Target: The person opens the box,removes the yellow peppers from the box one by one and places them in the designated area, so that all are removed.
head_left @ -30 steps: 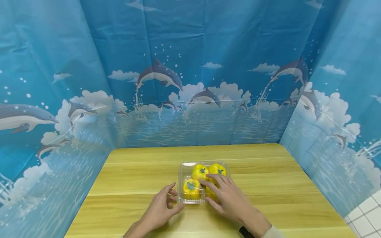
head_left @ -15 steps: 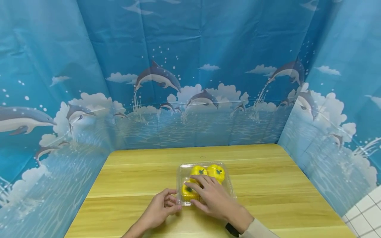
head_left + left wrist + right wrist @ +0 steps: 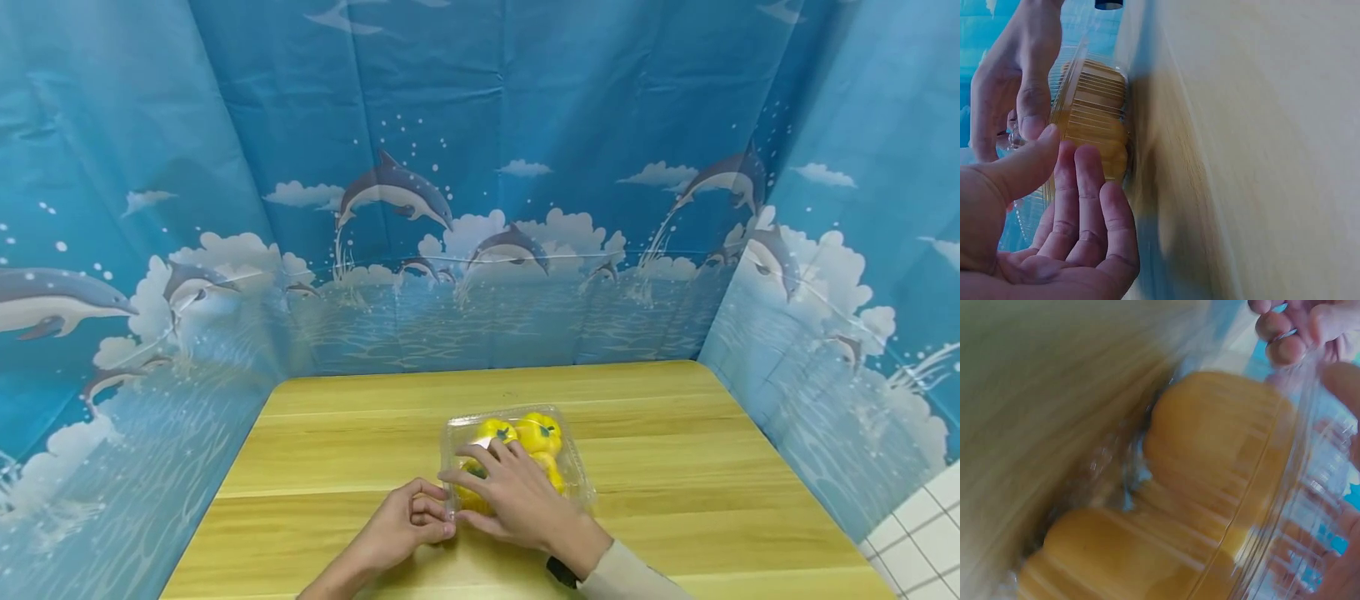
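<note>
Fingers of my right hand lie spread and fairly straight across the lid of the clear plastic box, pressing down on its near-left part, with my thumb along the box's near edge. From the left wrist view that thumb and a fingertip sit on the ribbed wall of the box, though I cannot tell whether they truly grip it. My left hand is curled at the box's near-left corner; its fingertips touch the ribbed side there (the thumb lies just above them, close to my right thumb), and I cannot tell for certain that it pinches the rim. My right cuff, a pale sleeve, shows with a dark band at the wrist.

Inside the box sit yellow peppers with green stems, two plainly seen at the far end and more under my right hand. The right wrist view shows them blurred, pressed close against the clear wall.

The box rests on the wooden table, a little right of the middle and toward the near edge. Around the table on three sides hangs a blue backdrop printed with dolphins, clouds and sea. At the lower right corner a bit of white tiled floor shows
</note>
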### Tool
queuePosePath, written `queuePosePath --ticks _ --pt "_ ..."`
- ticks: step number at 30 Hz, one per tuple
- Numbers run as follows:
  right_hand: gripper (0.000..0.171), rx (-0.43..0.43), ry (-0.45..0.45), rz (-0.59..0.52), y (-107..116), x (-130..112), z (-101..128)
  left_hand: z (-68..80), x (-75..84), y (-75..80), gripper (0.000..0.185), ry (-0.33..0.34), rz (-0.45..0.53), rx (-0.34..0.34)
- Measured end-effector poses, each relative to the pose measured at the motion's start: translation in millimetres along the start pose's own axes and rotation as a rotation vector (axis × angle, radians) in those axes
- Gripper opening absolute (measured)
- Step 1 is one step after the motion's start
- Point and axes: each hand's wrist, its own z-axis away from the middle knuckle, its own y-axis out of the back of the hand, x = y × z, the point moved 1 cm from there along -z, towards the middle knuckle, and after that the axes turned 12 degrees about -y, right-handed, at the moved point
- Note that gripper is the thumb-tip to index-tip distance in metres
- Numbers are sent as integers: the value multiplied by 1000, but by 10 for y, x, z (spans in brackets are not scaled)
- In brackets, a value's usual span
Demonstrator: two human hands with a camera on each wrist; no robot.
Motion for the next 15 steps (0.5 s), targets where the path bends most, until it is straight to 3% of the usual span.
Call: queuePosePath --ticks 5,15 --pt "67 -3 32 22 -10 -1 5 -10 -52 15 49 51 85 -13" --pt "61 10 43 14 -28 2 11 -66 -85 40 43 82 181 -15"
